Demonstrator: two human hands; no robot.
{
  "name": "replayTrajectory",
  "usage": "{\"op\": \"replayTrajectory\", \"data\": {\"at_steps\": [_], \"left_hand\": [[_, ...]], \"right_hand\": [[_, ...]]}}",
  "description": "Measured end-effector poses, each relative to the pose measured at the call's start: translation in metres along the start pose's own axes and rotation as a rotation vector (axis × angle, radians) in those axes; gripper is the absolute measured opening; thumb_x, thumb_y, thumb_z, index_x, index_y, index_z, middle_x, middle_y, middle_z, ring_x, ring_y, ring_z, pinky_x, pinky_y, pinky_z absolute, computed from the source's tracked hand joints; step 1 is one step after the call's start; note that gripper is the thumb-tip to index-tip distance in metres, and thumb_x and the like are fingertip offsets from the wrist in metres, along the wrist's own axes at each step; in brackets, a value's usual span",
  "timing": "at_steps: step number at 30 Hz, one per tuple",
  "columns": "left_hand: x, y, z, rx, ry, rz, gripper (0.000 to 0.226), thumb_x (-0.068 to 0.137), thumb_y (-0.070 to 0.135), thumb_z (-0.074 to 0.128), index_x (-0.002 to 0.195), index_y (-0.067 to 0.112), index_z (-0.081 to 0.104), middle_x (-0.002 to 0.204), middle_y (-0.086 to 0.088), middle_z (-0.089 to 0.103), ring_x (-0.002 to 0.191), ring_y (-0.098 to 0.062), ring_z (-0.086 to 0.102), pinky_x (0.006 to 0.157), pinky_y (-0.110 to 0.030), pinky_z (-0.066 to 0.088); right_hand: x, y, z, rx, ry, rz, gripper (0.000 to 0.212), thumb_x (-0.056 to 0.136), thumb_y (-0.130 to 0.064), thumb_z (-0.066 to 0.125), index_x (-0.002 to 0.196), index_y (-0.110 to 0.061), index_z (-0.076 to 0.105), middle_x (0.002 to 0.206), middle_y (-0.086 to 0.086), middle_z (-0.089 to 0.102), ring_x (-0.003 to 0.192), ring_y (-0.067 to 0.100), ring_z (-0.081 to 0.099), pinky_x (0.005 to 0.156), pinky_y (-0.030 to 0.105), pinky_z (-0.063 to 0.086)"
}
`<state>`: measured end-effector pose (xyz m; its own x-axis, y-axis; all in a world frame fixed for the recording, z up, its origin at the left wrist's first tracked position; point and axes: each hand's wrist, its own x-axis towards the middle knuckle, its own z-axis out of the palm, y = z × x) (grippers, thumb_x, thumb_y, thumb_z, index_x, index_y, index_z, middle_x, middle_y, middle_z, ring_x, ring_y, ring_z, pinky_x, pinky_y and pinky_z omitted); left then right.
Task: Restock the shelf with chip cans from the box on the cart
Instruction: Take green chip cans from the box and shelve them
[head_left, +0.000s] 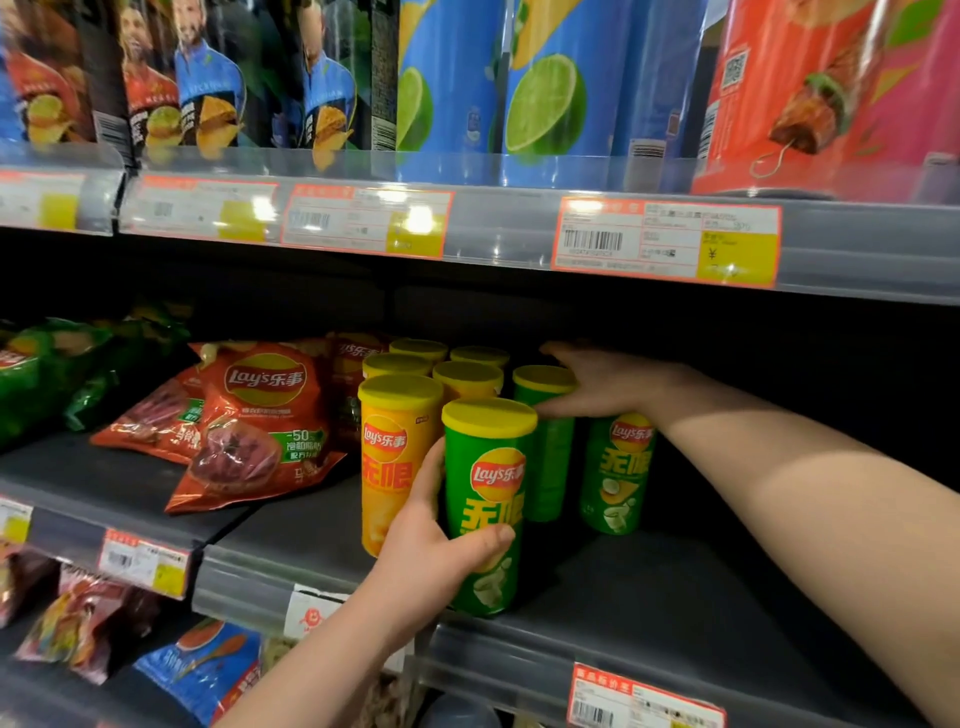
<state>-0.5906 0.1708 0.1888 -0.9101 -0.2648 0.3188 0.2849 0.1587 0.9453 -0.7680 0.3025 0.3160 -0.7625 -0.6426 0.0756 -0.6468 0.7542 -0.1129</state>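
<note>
Left hand (441, 558) gripping front green can (485, 499), standing on shelf (649, 597) at 6 o'clock of rear green can (548, 467); right hand (597, 384) spanning rear can's top (grip unclear). Keeping front can upright, sliding back flush.

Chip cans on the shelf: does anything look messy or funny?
The cans all stand upright, also the front green can in the left hand and the back green can in the right hand. Only the red chip bags beside them look messy: they lie flopped on each other, not standing.
</note>
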Motion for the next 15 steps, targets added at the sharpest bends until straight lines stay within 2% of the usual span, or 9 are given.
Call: {"op": "replayTrajectory", "data": {"at_steps": [3,6,10,13,15], "left_hand": [[-0.0021,-0.0012,-0.0003,0.019,-0.013,0.007,0.082,0.044,0.047,0.076,0.112,0.061,0.032,0.115,0.025,0.056,0.107,0.000,0.060,0.088,-0.025,0.050],[-0.0043,-0.0021,0.0000,0.022,-0.025,0.013,0.084,0.046,0.048,0.076,0.114,0.062,0.029,0.116,0.026,0.057,0.107,0.002,0.060,0.090,-0.025,0.050],[-0.0047,-0.0038,0.0000,0.016,-0.030,0.015,0.082,0.048,0.047,0.076,0.114,0.063,0.030,0.110,0.028,0.060,0.107,0.004,0.059,0.088,-0.025,0.051],[-0.0048,-0.0043,0.0001,0.006,-0.035,0.011,0.081,0.048,0.046,0.075,0.115,0.061,0.031,0.110,0.029,0.060,0.106,0.004,0.060,0.087,-0.024,0.051],[-0.0049,-0.0039,0.0004,0.008,-0.035,0.011,0.081,0.049,0.046,0.076,0.116,0.060,0.031,0.110,0.030,0.061,0.106,0.005,0.059,0.084,-0.021,0.051]], "right_hand": [[0.0007,0.0010,0.0004,0.043,-0.033,-0.009,0.089,0.083,-0.039,0.066,0.152,-0.028,0.010,0.156,0.005,0.025,0.138,0.024,0.033,0.111,0.032,0.034],[0.0002,0.0005,0.0013,0.016,0.035,0.016,0.092,0.081,-0.055,0.064,0.151,-0.025,0.014,0.155,0.005,0.026,0.138,0.024,0.033,0.110,0.030,0.033],[-0.0006,0.0015,0.0007,0.059,-0.018,-0.002,0.088,0.083,-0.043,0.066,0.151,-0.027,0.011,0.155,0.005,0.027,0.137,0.023,0.034,0.109,0.030,0.034],[-0.0017,0.0004,-0.0004,0.016,0.011,0.018,0.092,0.081,-0.056,0.063,0.151,-0.024,0.014,0.156,0.005,0.024,0.139,0.024,0.031,0.108,0.028,0.032],[-0.0014,0.0008,0.0005,0.041,-0.026,0.003,0.092,0.082,-0.051,0.065,0.152,-0.025,0.012,0.156,0.004,0.022,0.140,0.023,0.030,0.110,0.029,0.031]]}}
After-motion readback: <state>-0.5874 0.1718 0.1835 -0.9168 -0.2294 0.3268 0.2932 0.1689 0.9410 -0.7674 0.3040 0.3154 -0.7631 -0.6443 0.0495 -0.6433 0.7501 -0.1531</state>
